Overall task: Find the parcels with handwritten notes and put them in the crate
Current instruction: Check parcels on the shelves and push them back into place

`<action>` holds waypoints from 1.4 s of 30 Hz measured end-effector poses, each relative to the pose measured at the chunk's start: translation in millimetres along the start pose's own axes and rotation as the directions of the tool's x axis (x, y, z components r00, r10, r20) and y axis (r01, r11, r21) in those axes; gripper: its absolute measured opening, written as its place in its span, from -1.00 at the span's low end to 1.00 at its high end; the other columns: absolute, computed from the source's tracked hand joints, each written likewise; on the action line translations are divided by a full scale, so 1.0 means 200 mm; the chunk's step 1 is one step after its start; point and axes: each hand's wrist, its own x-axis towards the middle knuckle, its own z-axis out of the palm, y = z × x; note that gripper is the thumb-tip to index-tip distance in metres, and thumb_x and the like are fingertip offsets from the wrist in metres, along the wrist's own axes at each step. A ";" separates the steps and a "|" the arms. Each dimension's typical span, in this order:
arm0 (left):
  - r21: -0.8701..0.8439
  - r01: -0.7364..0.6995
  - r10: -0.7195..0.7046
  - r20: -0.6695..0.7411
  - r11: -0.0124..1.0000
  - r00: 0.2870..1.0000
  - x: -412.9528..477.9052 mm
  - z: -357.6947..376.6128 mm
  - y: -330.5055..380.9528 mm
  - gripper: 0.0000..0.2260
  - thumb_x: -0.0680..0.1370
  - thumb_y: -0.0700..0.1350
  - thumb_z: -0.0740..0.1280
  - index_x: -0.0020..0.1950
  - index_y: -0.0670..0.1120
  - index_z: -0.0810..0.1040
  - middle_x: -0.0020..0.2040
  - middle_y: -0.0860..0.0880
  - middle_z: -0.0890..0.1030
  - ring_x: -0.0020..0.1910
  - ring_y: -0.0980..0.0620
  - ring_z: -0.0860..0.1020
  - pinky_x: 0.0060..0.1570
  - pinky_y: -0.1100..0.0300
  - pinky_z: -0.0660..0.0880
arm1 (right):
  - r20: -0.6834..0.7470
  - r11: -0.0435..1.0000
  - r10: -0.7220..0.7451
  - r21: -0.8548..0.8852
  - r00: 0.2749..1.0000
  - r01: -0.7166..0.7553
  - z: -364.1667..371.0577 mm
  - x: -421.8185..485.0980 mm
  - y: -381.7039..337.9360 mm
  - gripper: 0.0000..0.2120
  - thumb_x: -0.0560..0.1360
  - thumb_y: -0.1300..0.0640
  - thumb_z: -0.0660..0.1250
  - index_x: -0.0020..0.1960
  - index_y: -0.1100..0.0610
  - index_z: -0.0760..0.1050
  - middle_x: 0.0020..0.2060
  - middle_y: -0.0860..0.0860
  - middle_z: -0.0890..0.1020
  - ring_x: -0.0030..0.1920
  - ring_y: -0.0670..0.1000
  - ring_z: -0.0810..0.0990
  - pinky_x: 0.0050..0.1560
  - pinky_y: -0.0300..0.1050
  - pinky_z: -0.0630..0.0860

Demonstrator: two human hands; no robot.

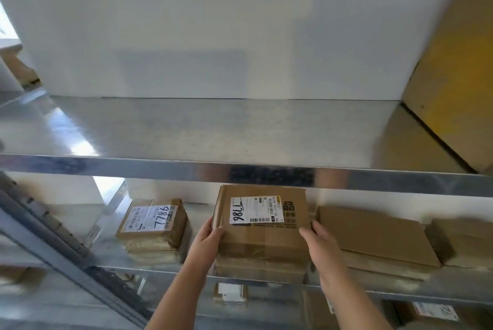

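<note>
A brown cardboard parcel (262, 225) sits on top of a stack on the middle shelf, its white label marked by hand with "7786". My left hand (209, 236) grips its left side and my right hand (318, 240) grips its right side. To the left, a smaller parcel (153, 224) with a label also handwritten "7786" tops another stack. No crate is in view.
The steel upper shelf (213, 129) is bare except for a brown and yellow carton (450, 70) leaning at the right. Flat plain boxes (378, 239) lie right of my hands. More labelled parcels (230, 292) sit on the lowest shelf. A slanted rack post (66, 257) crosses at the left.
</note>
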 end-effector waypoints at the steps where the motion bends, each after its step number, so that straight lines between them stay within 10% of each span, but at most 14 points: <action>1: 0.010 -0.014 0.014 0.003 1.000 1.000 0.00 0.00 0.00 -0.66 0.68 -0.12 0.17 0.46 0.03 0.41 0.21 -0.01 0.62 0.13 0.04 0.59 -0.05 0.22 0.54 | -0.001 1.000 0.002 0.012 1.000 -0.002 0.00 -0.02 -0.02 -0.45 0.52 -0.15 0.27 0.49 -0.06 0.38 0.43 -0.10 0.47 0.42 0.04 0.42 0.44 0.16 0.34; 8: -0.090 -0.095 0.087 -0.086 0.991 0.992 -0.02 -0.02 -0.04 -0.69 0.67 -0.11 0.22 0.41 0.07 0.45 0.18 0.04 0.63 0.14 0.06 0.59 -0.04 0.21 0.52 | -0.144 0.981 -0.097 0.154 0.985 0.119 0.06 -0.09 -0.02 -0.74 0.64 0.08 0.26 0.31 -0.03 0.50 0.05 -0.17 0.62 0.02 -0.22 0.53 0.02 -0.16 0.44; 19: -0.225 -0.358 0.302 -0.248 0.906 0.920 -0.08 -0.05 -0.04 -0.78 0.64 -0.26 0.23 0.20 0.02 0.49 0.09 -0.02 0.66 -0.02 0.10 0.62 -0.14 0.23 0.55 | -0.390 0.910 -0.164 0.295 0.906 0.292 0.17 -0.21 -0.02 -0.81 0.60 0.21 0.30 0.20 0.06 0.49 -0.03 -0.08 0.64 -0.07 -0.14 0.60 -0.21 -0.25 0.48; 42: 0.070 -0.094 0.099 -0.073 0.993 0.992 0.20 -0.26 -0.06 -0.59 0.54 -0.11 0.42 0.30 0.02 0.30 0.18 -0.04 0.59 0.06 -0.02 0.63 -0.15 0.16 0.62 | -0.175 0.995 -0.098 -0.021 0.980 0.095 0.34 -0.06 0.00 -0.65 0.61 0.20 0.21 0.31 -0.12 0.51 0.09 -0.15 0.66 0.09 -0.05 0.62 0.18 0.06 0.57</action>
